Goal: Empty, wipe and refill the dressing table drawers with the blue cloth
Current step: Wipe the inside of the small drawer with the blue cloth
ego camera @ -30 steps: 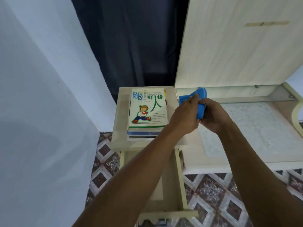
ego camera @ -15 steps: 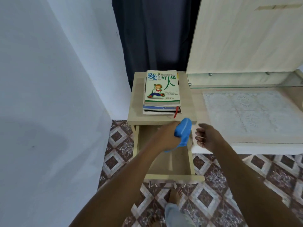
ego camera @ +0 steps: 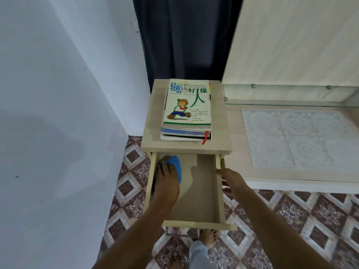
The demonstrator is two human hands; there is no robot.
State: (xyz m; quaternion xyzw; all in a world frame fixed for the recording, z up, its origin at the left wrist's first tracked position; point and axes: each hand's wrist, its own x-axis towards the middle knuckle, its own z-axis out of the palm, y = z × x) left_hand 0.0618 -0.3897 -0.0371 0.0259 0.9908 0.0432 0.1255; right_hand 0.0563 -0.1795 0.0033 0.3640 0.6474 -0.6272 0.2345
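Observation:
The top drawer (ego camera: pixel 202 191) of the small side cabinet is pulled out, and nothing lies in it but the blue cloth (ego camera: pixel 175 165). My left hand (ego camera: pixel 167 180) presses the cloth flat against the drawer floor in the back left corner, fingers straight. My right hand (ego camera: pixel 232 182) rests on the drawer's right side wall, fingers loosely spread over its outer face. A stack of books (ego camera: pixel 186 111) lies on the cabinet top (ego camera: pixel 153 123) just behind the drawer.
The dressing table top (ego camera: pixel 235 152) with a white lace mat (ego camera: pixel 295 138) and a glass shelf (ego camera: pixel 287 102) is to the right. A white wall stands on the left, a dark curtain behind. My bare foot (ego camera: pixel 207 236) stands on the patterned tiles under the drawer front.
My left hand carried the cloth from above the table down into the drawer's back left corner. My right hand let go of the cloth and came to the drawer's right wall.

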